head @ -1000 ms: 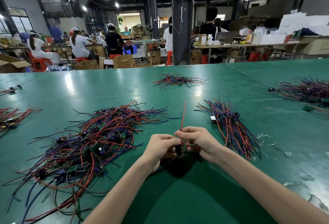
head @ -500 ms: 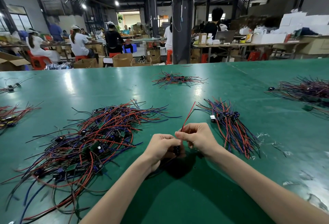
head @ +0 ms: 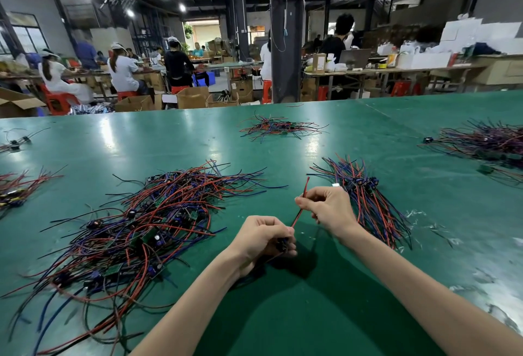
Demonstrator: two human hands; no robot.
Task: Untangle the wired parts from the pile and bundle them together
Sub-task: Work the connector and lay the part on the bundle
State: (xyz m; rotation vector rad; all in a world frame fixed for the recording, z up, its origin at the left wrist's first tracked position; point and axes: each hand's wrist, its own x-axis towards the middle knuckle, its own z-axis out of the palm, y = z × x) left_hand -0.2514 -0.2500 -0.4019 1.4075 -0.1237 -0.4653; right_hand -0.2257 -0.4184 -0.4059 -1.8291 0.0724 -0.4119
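A big tangled pile of red, blue and black wired parts lies on the green table to my left. A straightened bundle of the same parts lies to the right, partly behind my right hand. My left hand is closed on the small dark body of one wired part. Its red wire runs up and right into my right hand, which pinches it; the wire's free end sticks up above the fingers.
A smaller wire pile lies farther back in the middle, another large pile at the far right, and small clusters at the left edge. Clear scraps litter the right side. People sit at benches beyond the table.
My right hand has moved up and to the right, away from the left hand, drawing the red wire out taut between them. The wire's tip has tilted from upright to leaning right.
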